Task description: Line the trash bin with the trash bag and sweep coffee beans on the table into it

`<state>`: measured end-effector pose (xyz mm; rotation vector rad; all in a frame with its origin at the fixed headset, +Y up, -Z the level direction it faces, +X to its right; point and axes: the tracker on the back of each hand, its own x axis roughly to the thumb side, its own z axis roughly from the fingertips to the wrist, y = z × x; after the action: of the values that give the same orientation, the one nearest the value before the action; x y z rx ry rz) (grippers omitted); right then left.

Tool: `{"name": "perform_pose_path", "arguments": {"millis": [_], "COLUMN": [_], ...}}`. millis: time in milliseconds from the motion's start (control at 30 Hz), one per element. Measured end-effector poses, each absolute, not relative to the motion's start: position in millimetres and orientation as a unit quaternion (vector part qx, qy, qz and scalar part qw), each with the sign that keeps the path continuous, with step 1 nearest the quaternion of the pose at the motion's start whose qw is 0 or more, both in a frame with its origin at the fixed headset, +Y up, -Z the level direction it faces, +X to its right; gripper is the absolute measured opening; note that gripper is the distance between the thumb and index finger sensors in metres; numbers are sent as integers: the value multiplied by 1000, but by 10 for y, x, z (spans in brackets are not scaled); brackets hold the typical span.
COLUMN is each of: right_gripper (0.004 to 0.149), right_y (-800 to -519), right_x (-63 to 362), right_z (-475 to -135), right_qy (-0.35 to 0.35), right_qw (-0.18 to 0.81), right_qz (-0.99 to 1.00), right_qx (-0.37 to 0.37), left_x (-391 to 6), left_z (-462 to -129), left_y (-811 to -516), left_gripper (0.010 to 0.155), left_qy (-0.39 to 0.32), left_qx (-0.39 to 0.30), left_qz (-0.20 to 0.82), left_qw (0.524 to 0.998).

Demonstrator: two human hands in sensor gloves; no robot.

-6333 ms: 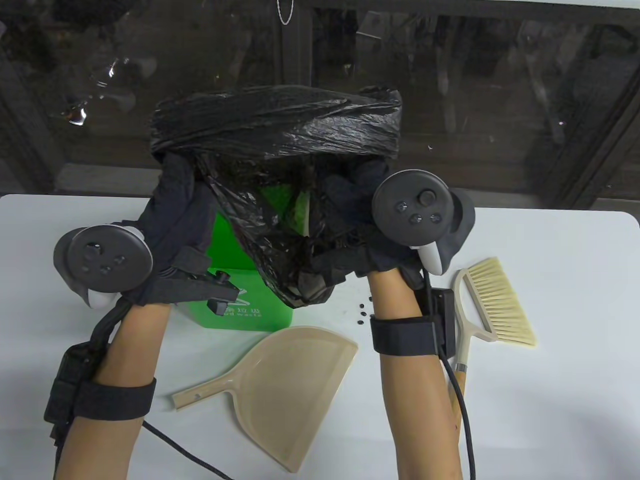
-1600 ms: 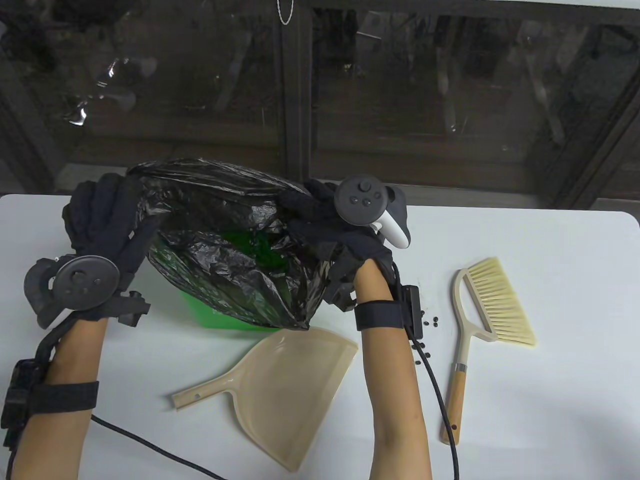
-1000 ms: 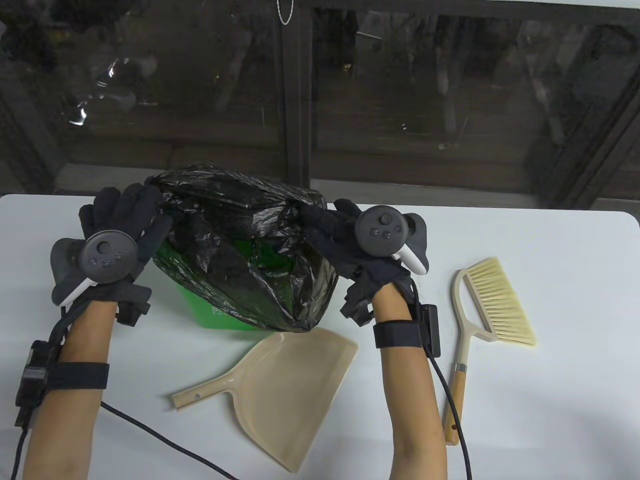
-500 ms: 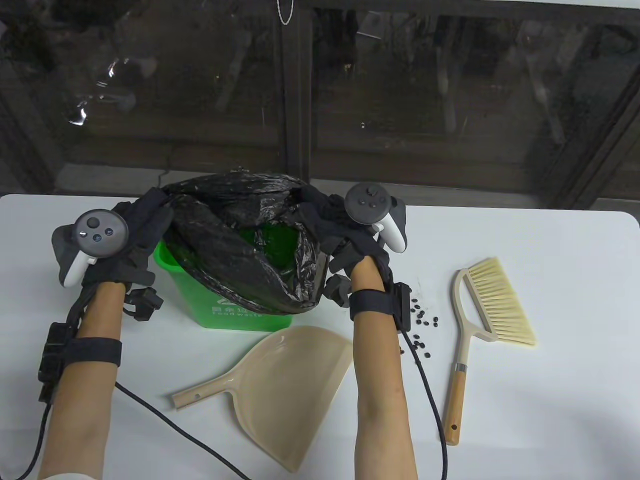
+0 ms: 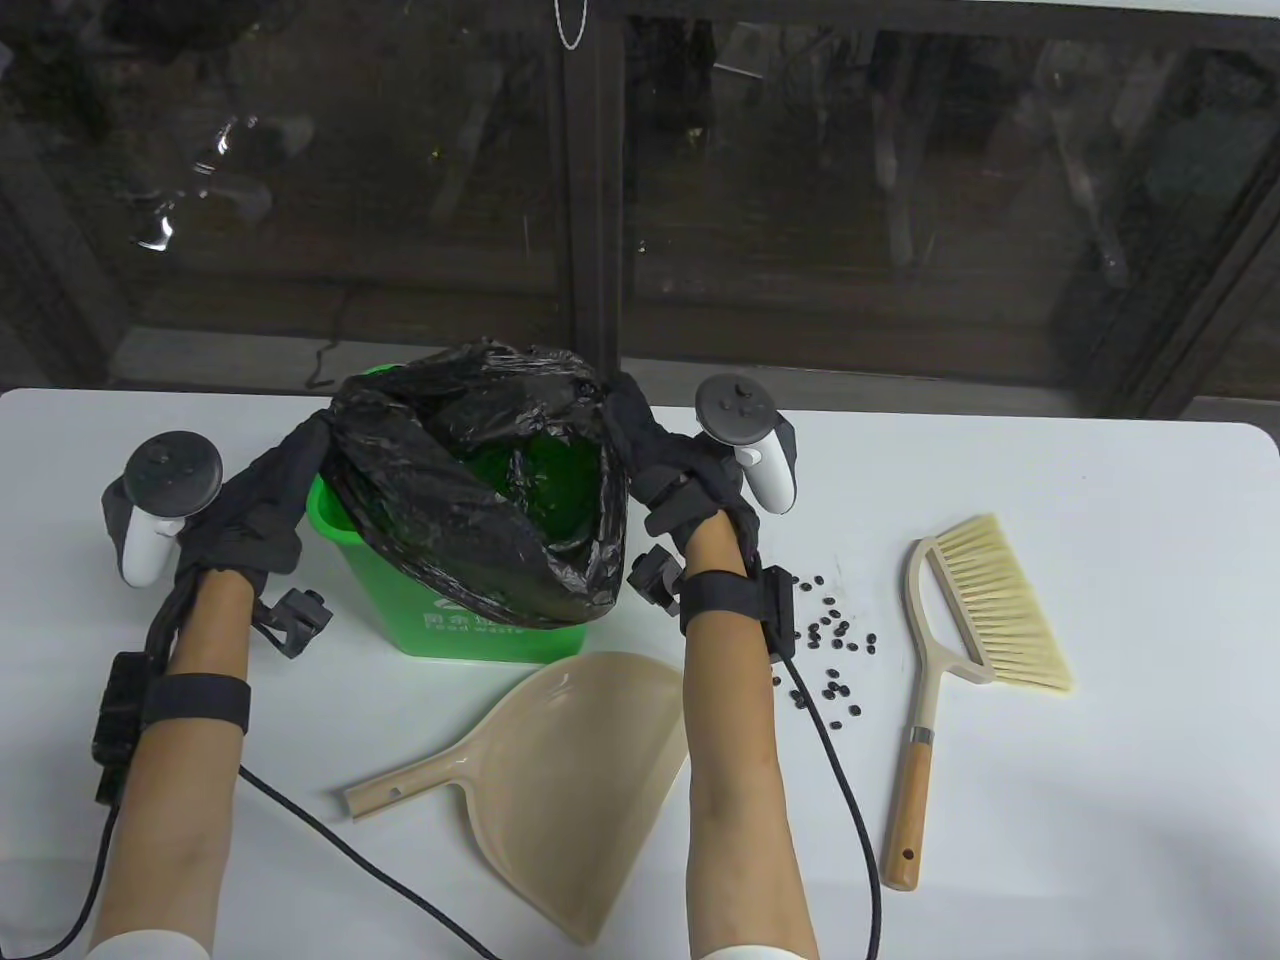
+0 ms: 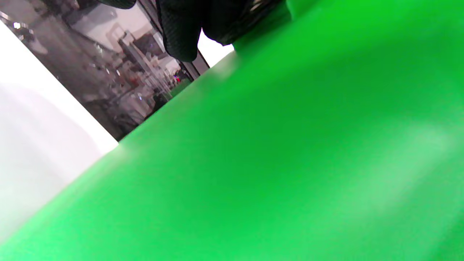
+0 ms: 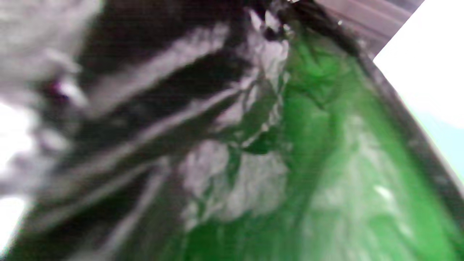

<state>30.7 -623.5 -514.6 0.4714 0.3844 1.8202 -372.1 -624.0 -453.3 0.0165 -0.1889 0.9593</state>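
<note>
I count one green bin (image 5: 470, 625) on the one white table (image 5: 1100, 560), with one black bag (image 5: 470, 520) draped in and over it. My two hands are at it: my left hand (image 5: 255, 505) at the bag's left edge, my right hand (image 5: 665, 465) at its right, and each carries one tracker, so two trackers. There is one beige dustpan (image 5: 560, 770) and one brush (image 5: 975, 640) with a wooden handle. The beans (image 5: 830, 640) lie loose in one scatter between my right wrist and the brush; I make out roughly twenty, too small to count surely.
</note>
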Motion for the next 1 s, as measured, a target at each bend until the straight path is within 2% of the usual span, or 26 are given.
{"name": "perform_pose_path", "arguments": {"millis": [167, 433, 667, 733, 867, 1000], "right_gripper": [87, 89, 87, 87, 85, 84], "right_y": [-6384, -6732, -6922, -6913, -6826, -6686], "right_x": [254, 200, 169, 195, 323, 510], "right_z": [-5168, -5163, -5138, -5116, -5017, -4873], "right_qy": [187, 220, 244, 237, 193, 143], "right_qw": [599, 667, 655, 659, 669, 672], "right_qz": [753, 686, 695, 695, 699, 709], "right_qx": [200, 189, 170, 165, 161, 157], "left_x": [-3710, -3716, -3756, -3801, -3914, -3915], "left_z": [-4545, -4530, -4475, -4412, -4199, -3990], "left_y": [-6361, -6555, -6622, -6592, -6380, -6091], "left_gripper": [75, 73, 72, 72, 70, 71], "left_qy": [-104, -101, -91, -82, -48, -62], "left_qx": [-11, -34, -51, -32, 90, 133], "left_qz": [517, 544, 513, 509, 501, 480], "left_qw": [850, 832, 852, 856, 859, 865]}}
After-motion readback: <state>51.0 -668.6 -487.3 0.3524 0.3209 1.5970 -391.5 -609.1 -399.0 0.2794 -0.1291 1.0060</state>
